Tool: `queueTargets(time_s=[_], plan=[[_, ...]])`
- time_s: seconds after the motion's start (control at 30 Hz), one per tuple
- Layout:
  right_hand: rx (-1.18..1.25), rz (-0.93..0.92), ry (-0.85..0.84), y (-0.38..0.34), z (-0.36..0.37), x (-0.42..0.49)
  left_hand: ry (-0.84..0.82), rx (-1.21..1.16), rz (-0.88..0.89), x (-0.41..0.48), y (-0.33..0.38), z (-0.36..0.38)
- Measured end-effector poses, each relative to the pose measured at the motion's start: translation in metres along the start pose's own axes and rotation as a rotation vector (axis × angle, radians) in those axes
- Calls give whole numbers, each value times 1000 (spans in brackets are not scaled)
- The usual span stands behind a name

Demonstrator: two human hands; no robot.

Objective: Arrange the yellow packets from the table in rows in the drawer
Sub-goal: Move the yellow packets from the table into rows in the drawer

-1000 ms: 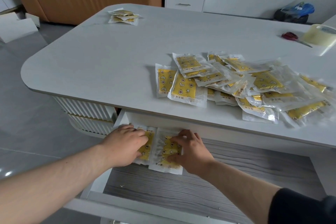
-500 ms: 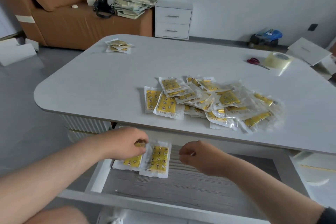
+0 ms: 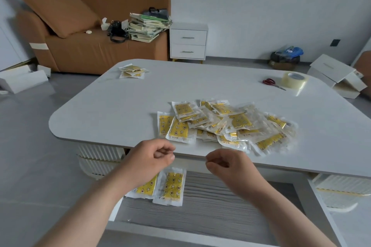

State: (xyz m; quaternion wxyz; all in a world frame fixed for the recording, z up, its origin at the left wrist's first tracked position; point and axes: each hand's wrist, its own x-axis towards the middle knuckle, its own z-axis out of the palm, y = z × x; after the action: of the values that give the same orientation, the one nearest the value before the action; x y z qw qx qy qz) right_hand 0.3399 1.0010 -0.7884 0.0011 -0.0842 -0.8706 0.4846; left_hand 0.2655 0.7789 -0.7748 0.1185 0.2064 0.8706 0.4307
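White bench [image 3: 120, 110] carries heaped yellow packets [image 3: 226, 124]. Two packets [image 3: 160, 185] lie side by side in open drawer [image 3: 210, 204]. Left hand [image 3: 149, 159] and right hand [image 3: 230, 165] hover above, fingers loosely curled, empty.

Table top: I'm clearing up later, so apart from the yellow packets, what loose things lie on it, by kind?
Scissors: 1
Tape roll: 1
Total: 2

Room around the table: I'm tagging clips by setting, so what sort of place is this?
Probably a home living room, half unpacked: a brown sofa piled with books, a small white drawer cabinet, and open cardboard boxes on the floor.
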Motion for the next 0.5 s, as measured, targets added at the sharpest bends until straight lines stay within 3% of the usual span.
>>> queueTargets(time_s=[0.5], plan=[[-166, 20, -134, 33, 6, 29, -76, 55, -44, 27, -52, 19]])
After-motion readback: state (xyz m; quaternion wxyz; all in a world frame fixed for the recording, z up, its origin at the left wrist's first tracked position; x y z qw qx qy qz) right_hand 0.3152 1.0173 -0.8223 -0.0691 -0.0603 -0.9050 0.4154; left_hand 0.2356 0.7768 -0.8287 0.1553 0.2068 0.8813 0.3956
